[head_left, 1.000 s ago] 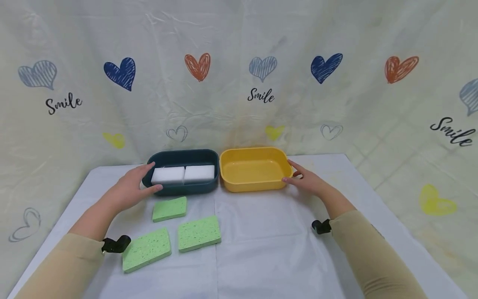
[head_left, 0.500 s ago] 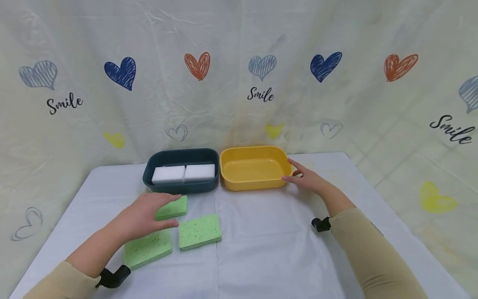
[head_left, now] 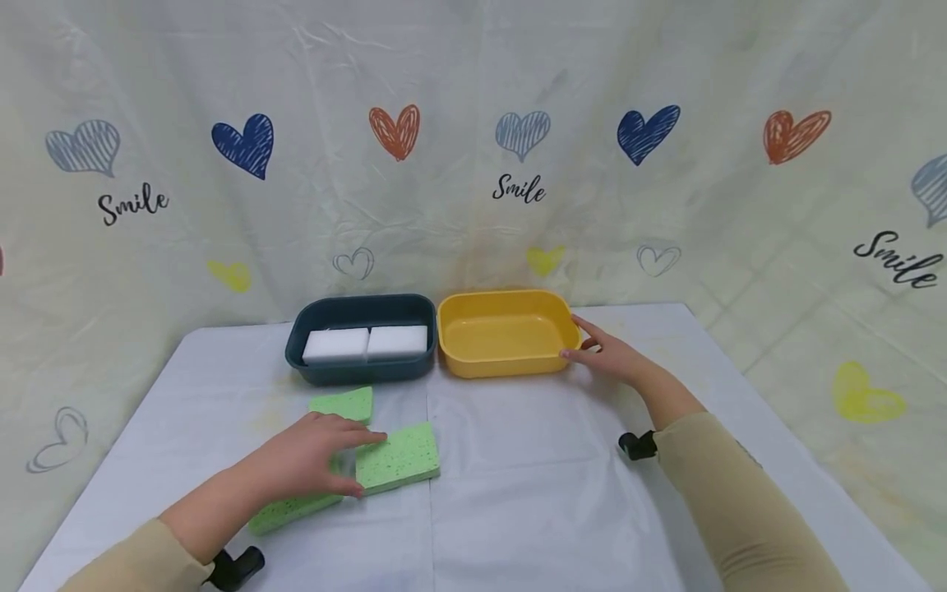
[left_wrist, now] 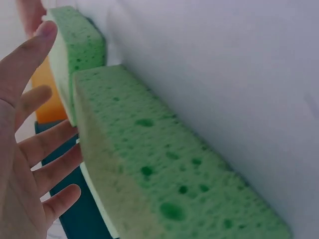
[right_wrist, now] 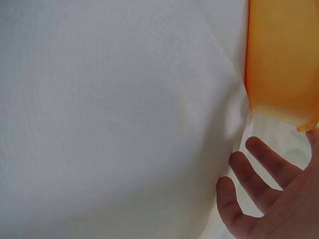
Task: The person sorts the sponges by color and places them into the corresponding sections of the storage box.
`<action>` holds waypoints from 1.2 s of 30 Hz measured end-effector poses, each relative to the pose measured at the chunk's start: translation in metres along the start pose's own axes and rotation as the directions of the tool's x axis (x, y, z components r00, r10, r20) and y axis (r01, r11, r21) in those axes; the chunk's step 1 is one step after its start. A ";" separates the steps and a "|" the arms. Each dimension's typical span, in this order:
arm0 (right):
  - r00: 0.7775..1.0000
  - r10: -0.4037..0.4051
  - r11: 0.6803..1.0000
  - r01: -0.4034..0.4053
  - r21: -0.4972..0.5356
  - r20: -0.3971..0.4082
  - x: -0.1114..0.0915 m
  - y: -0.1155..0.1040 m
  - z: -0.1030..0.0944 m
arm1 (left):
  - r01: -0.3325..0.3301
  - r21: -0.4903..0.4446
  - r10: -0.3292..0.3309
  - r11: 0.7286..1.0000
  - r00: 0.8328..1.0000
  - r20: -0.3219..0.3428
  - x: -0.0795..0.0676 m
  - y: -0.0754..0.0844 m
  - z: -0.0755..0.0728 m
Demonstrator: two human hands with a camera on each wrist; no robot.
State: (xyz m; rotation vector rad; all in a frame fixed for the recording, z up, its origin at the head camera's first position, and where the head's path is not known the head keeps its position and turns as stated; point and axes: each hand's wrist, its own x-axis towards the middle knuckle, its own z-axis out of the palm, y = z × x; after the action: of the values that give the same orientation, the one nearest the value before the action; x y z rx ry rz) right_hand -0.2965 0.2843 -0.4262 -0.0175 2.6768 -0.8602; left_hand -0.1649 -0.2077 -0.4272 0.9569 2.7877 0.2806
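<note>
My left hand reaches over the green sponges with fingers spread and thumb apart, holding nothing. Its fingertips are over the left part of the right-hand sponge; contact cannot be told. A front-left sponge is partly hidden under the hand, and a third sponge lies behind it. In the left wrist view, the fingers extend beside a large near sponge. My right hand touches the right end of the yellow tray with thumb and index finger; its other fingers are loosely extended.
Left of the yellow tray stands a dark teal tray with two white sponge blocks inside, side by side. The trays stand at the back of the white-covered table, before a curtain printed with hearts.
My left hand has drawn back from the teal tray's left end, moving toward me and right over the green sponges. The right hand stays at the yellow tray.
</note>
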 end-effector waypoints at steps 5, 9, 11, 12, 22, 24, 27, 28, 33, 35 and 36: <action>1.000 -0.003 1.000 0.003 0.000 0.006 0.001 0.000 0.001 | 0.006 0.017 -0.006 1.000 0.999 0.042 0.000 0.004 0.005; 1.000 -0.006 1.000 0.006 0.000 0.012 0.002 0.001 0.001 | 0.005 0.033 -0.006 0.999 1.000 0.028 -0.001 0.007 0.006; 1.000 -0.004 1.000 0.004 -0.002 0.017 0.002 0.002 0.001 | 0.006 0.036 -0.006 0.999 1.000 0.021 -0.001 0.008 0.006; 1.000 -0.004 1.000 0.004 -0.003 0.018 0.002 0.002 0.000 | 0.007 0.035 -0.008 0.999 1.000 0.019 -0.001 0.008 0.006; 1.000 -0.008 1.000 0.008 -0.005 0.023 0.002 0.003 -0.001 | -0.001 0.061 0.002 0.998 1.000 -0.019 -0.001 0.007 0.002; 1.000 -0.007 1.000 0.007 0.000 0.022 0.002 0.003 -0.001 | -0.013 0.080 0.018 0.997 0.998 -0.053 -0.001 0.006 0.000; 1.000 -0.003 1.000 0.003 0.005 0.023 0.003 0.003 -0.001 | -0.037 0.113 0.049 0.993 0.993 -0.112 -0.001 0.004 -0.003; 1.000 -0.003 1.000 0.003 0.006 0.022 0.003 0.003 -0.001 | -0.044 0.127 0.061 0.991 0.990 -0.131 0.000 0.004 -0.004; 1.000 -0.002 1.000 0.002 0.011 0.024 0.004 0.004 -0.001 | -0.045 0.155 0.073 0.987 0.981 -0.181 0.002 0.001 -0.009; 1.000 0.001 1.000 -0.002 0.010 0.022 0.005 0.004 0.000 | -0.042 0.147 0.071 0.988 0.978 -0.196 0.003 0.000 -0.011; 1.000 0.003 1.000 -0.003 0.010 0.021 0.005 0.003 0.000 | -0.040 0.139 0.068 0.989 0.976 -0.205 0.004 0.000 -0.012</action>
State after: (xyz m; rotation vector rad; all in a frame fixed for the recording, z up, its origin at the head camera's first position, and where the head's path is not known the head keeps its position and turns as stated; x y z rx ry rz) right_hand -0.3006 0.2868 -0.4293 -0.0203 2.6520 -0.8682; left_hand -0.1711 -0.2064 -0.4158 1.0943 3.0083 0.2142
